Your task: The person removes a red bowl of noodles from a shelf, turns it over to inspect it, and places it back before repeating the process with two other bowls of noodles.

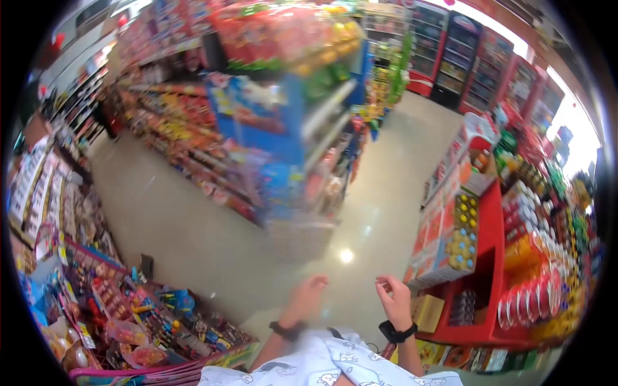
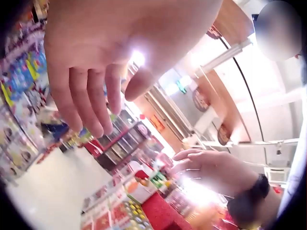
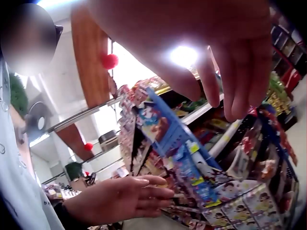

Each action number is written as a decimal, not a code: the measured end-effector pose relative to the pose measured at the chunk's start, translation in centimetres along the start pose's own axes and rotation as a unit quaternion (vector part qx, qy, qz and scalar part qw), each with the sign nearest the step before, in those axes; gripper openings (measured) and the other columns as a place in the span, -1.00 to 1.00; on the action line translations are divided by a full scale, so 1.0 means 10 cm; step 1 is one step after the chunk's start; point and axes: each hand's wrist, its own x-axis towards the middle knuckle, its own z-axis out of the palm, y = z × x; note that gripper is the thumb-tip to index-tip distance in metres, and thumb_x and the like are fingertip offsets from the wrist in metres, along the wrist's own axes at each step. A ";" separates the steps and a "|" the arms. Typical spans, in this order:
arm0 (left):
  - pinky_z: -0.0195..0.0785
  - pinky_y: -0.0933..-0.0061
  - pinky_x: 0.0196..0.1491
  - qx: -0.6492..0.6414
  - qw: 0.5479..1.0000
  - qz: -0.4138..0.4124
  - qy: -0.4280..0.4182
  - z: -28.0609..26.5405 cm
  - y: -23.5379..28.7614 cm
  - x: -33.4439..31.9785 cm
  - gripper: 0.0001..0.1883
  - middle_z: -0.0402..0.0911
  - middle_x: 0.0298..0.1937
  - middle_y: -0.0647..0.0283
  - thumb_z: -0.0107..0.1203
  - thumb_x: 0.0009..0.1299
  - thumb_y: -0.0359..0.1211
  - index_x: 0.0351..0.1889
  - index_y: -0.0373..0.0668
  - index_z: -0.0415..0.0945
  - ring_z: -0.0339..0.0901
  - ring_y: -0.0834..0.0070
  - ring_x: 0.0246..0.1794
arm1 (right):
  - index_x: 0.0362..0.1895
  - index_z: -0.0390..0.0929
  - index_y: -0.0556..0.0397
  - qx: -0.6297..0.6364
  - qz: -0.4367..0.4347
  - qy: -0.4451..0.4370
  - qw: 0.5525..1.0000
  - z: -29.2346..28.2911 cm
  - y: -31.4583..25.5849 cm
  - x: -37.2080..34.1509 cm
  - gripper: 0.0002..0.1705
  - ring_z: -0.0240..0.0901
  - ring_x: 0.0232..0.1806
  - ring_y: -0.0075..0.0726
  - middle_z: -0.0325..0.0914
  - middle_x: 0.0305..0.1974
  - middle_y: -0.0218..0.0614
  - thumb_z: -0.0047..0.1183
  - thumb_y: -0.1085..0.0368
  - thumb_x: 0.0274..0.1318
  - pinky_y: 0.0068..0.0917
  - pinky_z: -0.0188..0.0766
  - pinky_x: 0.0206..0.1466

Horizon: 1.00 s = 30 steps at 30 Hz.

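Note:
Both bare hands are held out before the body at waist height, each with a dark band on its wrist. My left hand (image 1: 306, 301) looks blurred in the head view; up close in the left wrist view, its fingers (image 2: 91, 103) hang loosely bent around nothing. A short gap away is my right hand (image 1: 395, 302), likewise holding nothing, its fingers (image 3: 235, 81) relaxed in the right wrist view. Nearest to the right hand are a cardboard box (image 1: 426, 313) and a red display stand (image 1: 487, 257) stacked with drinks.
A tall blue-ended shelf (image 1: 257, 128) of packaged snacks stands ahead, with a tiled floor aisle (image 1: 393, 161) to its right. Glass-door fridges (image 1: 457, 55) line the back. Trays of small colourful goods (image 1: 141, 315) fill the lower left. Bottle cartons (image 1: 444, 238) are stacked at right.

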 end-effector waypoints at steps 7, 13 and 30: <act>0.50 0.46 0.20 -0.078 0.975 -0.006 0.207 -1.95 -0.43 -0.09 -0.77 0.76 0.02 0.23 0.09 0.65 -0.38 0.17 -0.27 0.59 0.69 0.49 0.09 | 0.00 0.70 0.14 0.021 -0.068 -0.156 0.985 1.86 -1.10 0.80 -0.78 0.66 -0.28 -0.35 0.76 -0.20 -0.23 0.22 0.34 0.34 -0.42 0.57 -0.15; 0.50 0.47 0.20 -0.052 0.949 -0.001 0.311 -2.99 -1.12 -0.16 -0.76 0.77 0.01 0.21 0.09 0.65 -0.38 0.17 -0.29 0.59 0.69 0.48 0.07 | 0.15 0.66 0.05 0.032 -0.145 -0.316 0.937 3.09 -1.61 1.09 -0.59 0.65 -0.03 0.28 0.72 -0.02 0.00 0.14 0.13 0.33 0.00 0.57 0.04; 0.49 0.36 0.20 -0.060 0.951 -0.041 0.301 -5.84 -0.87 1.50 -0.73 0.74 0.11 0.15 -0.02 0.63 -0.49 0.20 -0.28 0.57 0.68 0.39 0.11 | 0.03 0.59 0.07 -0.042 -0.356 -0.324 0.875 5.99 -3.12 3.26 -0.67 0.62 -0.09 0.15 0.62 -0.14 -0.08 0.15 0.16 0.29 -0.01 0.55 -0.04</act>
